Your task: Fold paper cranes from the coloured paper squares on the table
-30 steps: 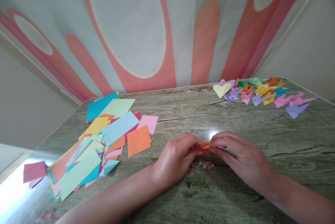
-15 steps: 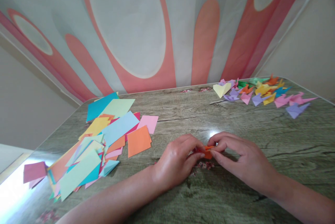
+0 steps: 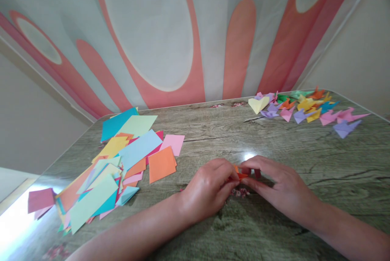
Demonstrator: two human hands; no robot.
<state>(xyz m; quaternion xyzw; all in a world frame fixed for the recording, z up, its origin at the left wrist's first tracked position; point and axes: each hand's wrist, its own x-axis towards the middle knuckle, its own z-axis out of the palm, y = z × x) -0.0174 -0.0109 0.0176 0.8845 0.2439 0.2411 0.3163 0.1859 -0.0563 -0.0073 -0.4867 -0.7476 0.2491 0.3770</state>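
A small piece of folded orange paper [image 3: 241, 175] is between my two hands, low over the middle of the table. My left hand [image 3: 213, 183] pinches its left side with thumb and fingers, which cover much of it. My right hand [image 3: 274, 175] has its thumb and fingertips closed on the right side of the same paper. Only a little orange shows between the fingertips, so the shape of the fold cannot be made out.
Loose coloured paper sheets [image 3: 94, 204] lie in an overlapping heap on the left of the wood-patterned table [image 3: 210, 131]. Folded paper cranes [image 3: 300, 115] in several colours are grouped at the far right, beside a cream paper heart [image 3: 258, 105]. A patterned curtain [image 3: 152, 49] hangs behind the table.
The orange paper has turned a little between the fingers, with a tip now pointing up. My right hand's fingers have shifted slightly left over it.
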